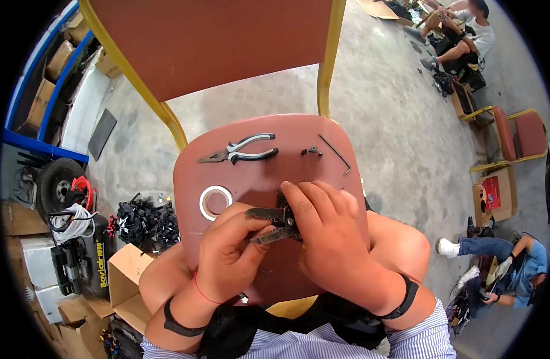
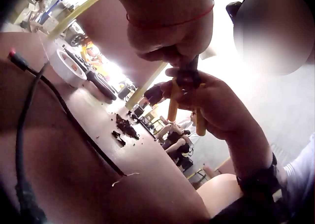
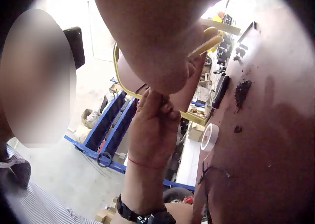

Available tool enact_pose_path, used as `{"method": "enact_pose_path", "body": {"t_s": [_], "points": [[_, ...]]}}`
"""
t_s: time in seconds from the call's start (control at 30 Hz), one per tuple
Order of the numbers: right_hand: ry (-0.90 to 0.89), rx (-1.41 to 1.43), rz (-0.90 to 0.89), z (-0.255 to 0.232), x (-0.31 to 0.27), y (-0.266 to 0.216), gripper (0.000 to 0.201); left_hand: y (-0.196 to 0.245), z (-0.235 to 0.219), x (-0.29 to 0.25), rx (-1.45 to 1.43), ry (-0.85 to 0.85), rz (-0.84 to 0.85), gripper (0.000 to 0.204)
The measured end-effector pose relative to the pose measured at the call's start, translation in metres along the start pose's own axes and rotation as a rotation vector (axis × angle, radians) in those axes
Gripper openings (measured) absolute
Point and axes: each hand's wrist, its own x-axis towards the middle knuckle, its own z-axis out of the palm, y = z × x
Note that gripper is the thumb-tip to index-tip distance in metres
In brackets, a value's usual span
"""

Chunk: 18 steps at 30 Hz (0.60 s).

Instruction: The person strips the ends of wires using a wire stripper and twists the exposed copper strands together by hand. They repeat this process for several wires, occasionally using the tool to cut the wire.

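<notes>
The hand tool is held over the chair seat, its notched blades parted and pointed at the L hand. By the L hand, the blades are pinched btwn curled thumb and fingers; whether a wire is caught there can't be told. By the R hand, the pivot end is gripped w/ fingers curled over it; the yellow handles stand apart below.

Step in hand, prob.: blades being checked or adjusted, as no cut is seen being made. For the next move, a steady R grip is called for, w/ the L fingertips kept clear of the edges before any squeeze.

On the seat, the black cable is seen w/ thin bare ends. The pliers, tape roll, hex key and small dark parts are set beyond the hands, none being touched.
</notes>
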Motion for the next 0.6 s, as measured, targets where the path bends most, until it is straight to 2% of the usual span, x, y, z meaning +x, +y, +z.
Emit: {"method": "enact_pose_path", "body": {"t_s": [0.07,0.23,0.43,0.6], "points": [[0.004,-0.006,-0.008,-0.001,0.000,-0.002,0.056,0.001,-0.002,0.000,0.029,-0.011,0.014,0.017],[0.044,-0.080,-0.053,0.001,0.002,0.001,0.054,0.000,-0.006,0.000,-0.041,-0.051,-0.071,0.020],[0.003,0.027,-0.105,0.003,0.004,0.009,0.032,-0.001,-0.014,0.001,-0.068,-0.106,-0.132,0.017],[0.025,-0.017,-0.133,0.002,0.008,0.010,0.020,0.002,-0.016,0.001,-0.097,-0.136,-0.224,0.014]]}}
